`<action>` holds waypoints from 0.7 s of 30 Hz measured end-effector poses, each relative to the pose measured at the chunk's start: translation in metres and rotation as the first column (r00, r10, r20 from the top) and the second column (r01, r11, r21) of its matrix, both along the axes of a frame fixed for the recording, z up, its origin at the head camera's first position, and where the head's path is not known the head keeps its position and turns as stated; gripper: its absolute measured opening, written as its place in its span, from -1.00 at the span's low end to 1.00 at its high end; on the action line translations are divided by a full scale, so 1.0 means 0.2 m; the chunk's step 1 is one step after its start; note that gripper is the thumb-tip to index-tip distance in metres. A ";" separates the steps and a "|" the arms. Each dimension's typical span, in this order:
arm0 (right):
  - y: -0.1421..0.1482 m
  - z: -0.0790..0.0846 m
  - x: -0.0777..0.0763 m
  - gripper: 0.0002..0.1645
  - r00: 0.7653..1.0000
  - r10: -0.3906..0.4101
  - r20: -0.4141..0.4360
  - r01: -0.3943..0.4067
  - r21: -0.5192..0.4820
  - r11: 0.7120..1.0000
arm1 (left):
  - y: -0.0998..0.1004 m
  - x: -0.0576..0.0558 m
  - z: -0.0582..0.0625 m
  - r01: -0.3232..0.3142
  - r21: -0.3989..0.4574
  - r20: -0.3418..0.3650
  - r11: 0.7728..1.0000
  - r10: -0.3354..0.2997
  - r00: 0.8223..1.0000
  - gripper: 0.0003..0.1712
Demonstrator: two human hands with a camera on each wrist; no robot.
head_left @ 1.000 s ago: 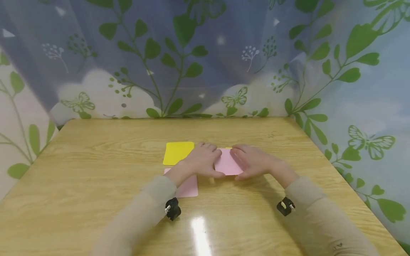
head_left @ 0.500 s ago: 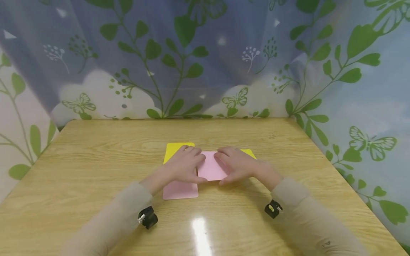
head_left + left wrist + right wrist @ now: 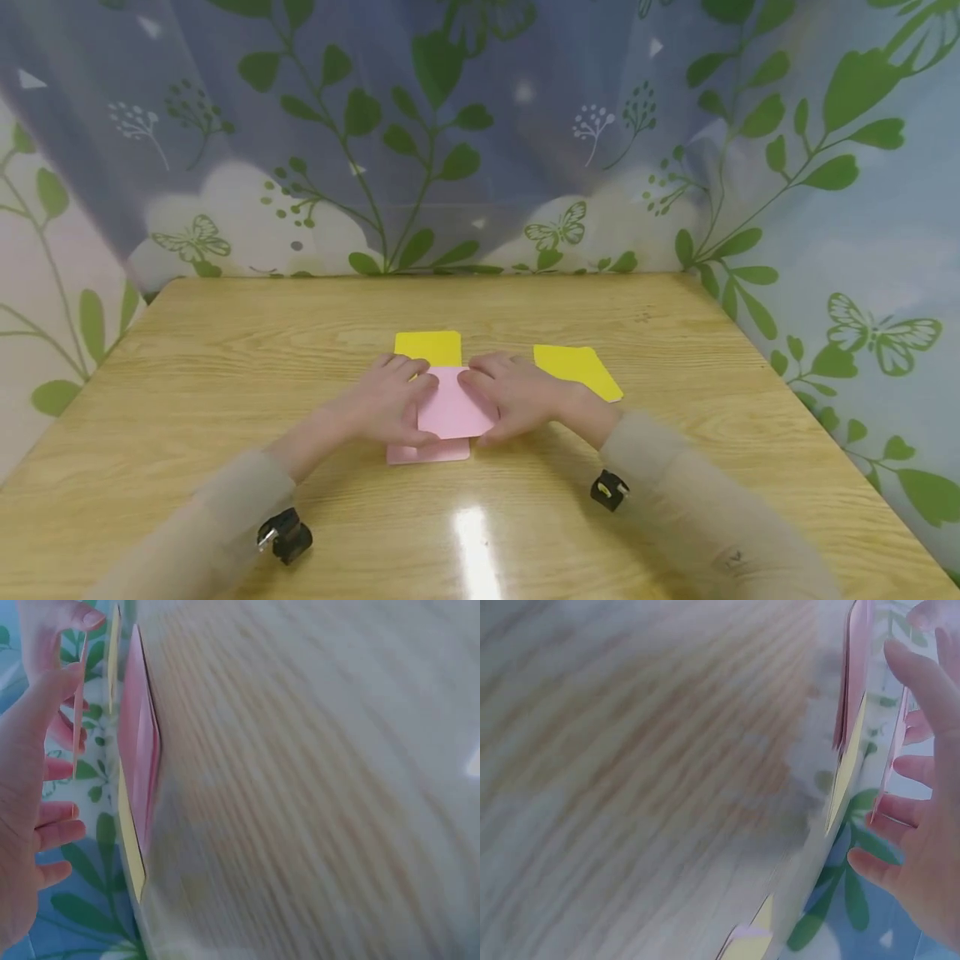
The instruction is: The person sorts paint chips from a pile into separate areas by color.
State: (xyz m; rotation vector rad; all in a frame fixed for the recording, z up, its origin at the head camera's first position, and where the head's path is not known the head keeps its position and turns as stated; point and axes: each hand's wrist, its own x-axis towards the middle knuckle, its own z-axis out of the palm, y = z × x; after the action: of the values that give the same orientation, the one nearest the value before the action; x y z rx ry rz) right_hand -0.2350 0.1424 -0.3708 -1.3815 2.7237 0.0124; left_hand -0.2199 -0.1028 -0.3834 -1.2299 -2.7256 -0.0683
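Both hands hold one pink square paper card (image 3: 454, 403) by its opposite sides. My left hand (image 3: 378, 402) pinches the left side and my right hand (image 3: 519, 393) the right, thumbs at the near edge, fingers toward the far edge. In the left wrist view the held card (image 3: 79, 712) appears edge-on, raised off the table. Below it lies a pink card pile (image 3: 427, 455), mostly covered in the head view; layered edges show on this pile (image 3: 849, 675) in the right wrist view. Just behind is a yellow card (image 3: 427, 342), partly hidden by the held one.
A second yellow card (image 3: 577, 372) lies at an angle behind my right wrist. Everything rests on a wooden table (image 3: 225, 350), with a leaf-patterned curtain (image 3: 480, 150) along its far edge. A bright glare (image 3: 476, 550) marks the near tabletop.
Both hands have carried the pink card left and slightly nearer, from over the right yellow card to over the pink pile. The right yellow card is now largely uncovered.
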 end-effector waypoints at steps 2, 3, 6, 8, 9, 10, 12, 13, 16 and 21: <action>-0.03 0.01 0.01 0.09 1.000 0.006 0.007 -0.006 -0.001 1.000 | -0.04 0.01 0.00 0.004 -0.001 0.008 1.000 -0.004 1.000 -0.27; -0.05 0.01 0.02 0.09 1.000 0.005 0.010 -0.005 0.004 1.000 | -0.05 0.02 0.00 0.004 -0.002 0.017 1.000 -0.004 1.000 -0.26; -0.10 0.01 0.03 0.09 1.000 0.018 0.004 -0.018 0.014 1.000 | -0.09 0.04 0.00 0.005 0.001 0.044 1.000 -0.005 0.999 -0.24; -0.12 0.01 0.03 0.06 1.000 0.023 -0.005 -0.023 0.029 0.999 | -0.11 0.04 0.00 -0.002 -0.008 0.061 1.000 0.003 0.998 -0.23; -0.13 0.01 0.03 0.04 1.000 0.025 0.002 -0.025 0.033 0.999 | -0.12 0.04 0.00 -0.005 -0.011 0.066 1.000 0.006 0.998 -0.23; -0.14 0.00 0.03 0.01 1.000 0.029 0.003 -0.030 0.043 0.999 | -0.13 0.04 -0.01 -0.006 -0.016 0.068 1.000 0.007 0.998 -0.22; -0.16 -0.01 0.04 -0.05 0.999 0.032 0.021 -0.033 0.057 0.998 | -0.14 0.04 -0.02 -0.003 -0.020 0.077 1.000 0.004 0.997 -0.21; -0.16 -0.02 0.04 -0.07 0.999 0.029 0.034 -0.031 0.061 0.998 | -0.15 0.05 -0.02 -0.002 -0.022 0.087 1.000 0.004 0.996 -0.20; -0.17 -0.04 0.04 -0.11 0.998 0.019 0.057 -0.023 0.072 0.997 | -0.16 0.06 -0.04 0.009 -0.011 0.111 1.000 -0.007 0.994 -0.19; -0.17 -0.03 0.05 -0.13 0.999 0.007 0.052 -0.010 0.067 0.998 | -0.17 0.05 -0.05 0.016 -0.014 0.107 1.000 -0.014 0.994 -0.22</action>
State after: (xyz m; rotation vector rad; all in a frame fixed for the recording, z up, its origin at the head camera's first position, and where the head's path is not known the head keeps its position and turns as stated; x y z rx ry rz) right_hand -0.2253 0.1086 -0.3773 -1.3565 2.6502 0.0671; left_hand -0.2090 -0.1370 -0.3942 -1.2868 -2.8126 -0.1201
